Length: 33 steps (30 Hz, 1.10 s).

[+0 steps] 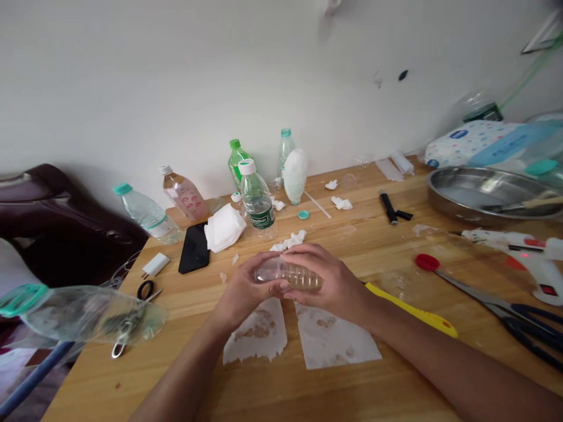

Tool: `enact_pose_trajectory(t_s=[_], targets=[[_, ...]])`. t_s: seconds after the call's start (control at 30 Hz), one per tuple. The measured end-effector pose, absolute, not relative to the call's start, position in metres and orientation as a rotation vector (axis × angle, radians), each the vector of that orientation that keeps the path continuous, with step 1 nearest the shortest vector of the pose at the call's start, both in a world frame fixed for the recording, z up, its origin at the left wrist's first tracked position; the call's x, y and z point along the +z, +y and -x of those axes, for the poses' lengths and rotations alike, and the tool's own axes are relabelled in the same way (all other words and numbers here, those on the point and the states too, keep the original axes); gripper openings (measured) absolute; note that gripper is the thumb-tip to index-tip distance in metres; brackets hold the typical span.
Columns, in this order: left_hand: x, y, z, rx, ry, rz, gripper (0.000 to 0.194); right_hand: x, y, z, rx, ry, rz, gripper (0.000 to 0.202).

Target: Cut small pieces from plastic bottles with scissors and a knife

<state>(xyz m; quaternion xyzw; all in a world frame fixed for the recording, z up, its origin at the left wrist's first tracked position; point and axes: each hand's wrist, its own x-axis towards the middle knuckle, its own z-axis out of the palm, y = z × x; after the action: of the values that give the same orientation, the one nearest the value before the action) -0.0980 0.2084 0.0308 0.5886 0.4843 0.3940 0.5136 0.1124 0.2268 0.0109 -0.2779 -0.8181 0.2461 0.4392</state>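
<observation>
Though the wooden table (264, 392) is cluttered, two stained papers (332, 346) lie well in from its left edge. At their far ends, my left hand (243, 287) and right hand (335, 278) grip a clear ridged bottle (303, 277), fingers curled round it. Teal cap (303, 215)'s nearer the back edge.

Both hands on clear ribbed plastic piece (303, 276), held sideways over table (176, 375).
Left hand (251, 287) on one end, right hand (323, 278) on the other. Two stained paper sheets (336, 340) just below; yellow handle (413, 310) by right forearm.
</observation>
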Motion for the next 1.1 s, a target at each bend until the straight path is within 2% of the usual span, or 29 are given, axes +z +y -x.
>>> enact_pose_trajectory(t_s=[0.13,0.2,0.27,0.4,0.5,0.73,0.97,1.1], targets=[[0.030,0.208,0.095,1.025,1.148,-1.458,0.050,0.016,0.225,-0.113,0.666,-2.028,0.653,0.054],[0.030,0.207,0.094,1.078,1.137,-1.541,0.049,0.021,0.223,-0.115,0.768,-1.990,0.673,0.045],[0.031,0.207,0.094,1.138,1.128,-1.726,0.051,0.026,0.223,-0.118,0.947,-1.867,0.741,0.039],[0.029,0.208,0.097,1.255,1.049,-2.161,0.062,0.030,0.223,-0.119,1.470,-1.580,0.787,0.057],[0.023,0.207,0.098,1.241,1.070,-2.180,0.064,0.027,0.222,-0.115,1.679,-1.462,0.840,0.053],[0.021,0.201,0.090,1.238,1.343,-1.847,0.058,0.021,0.217,-0.104,1.594,-1.423,0.938,0.049],[0.028,0.199,0.082,1.277,1.334,-1.661,0.047,0.022,0.216,-0.105,1.476,-1.565,0.899,0.045],[0.025,0.200,0.081,1.318,1.310,-1.578,0.038,0.022,0.216,-0.102,1.289,-1.646,0.916,0.042]])
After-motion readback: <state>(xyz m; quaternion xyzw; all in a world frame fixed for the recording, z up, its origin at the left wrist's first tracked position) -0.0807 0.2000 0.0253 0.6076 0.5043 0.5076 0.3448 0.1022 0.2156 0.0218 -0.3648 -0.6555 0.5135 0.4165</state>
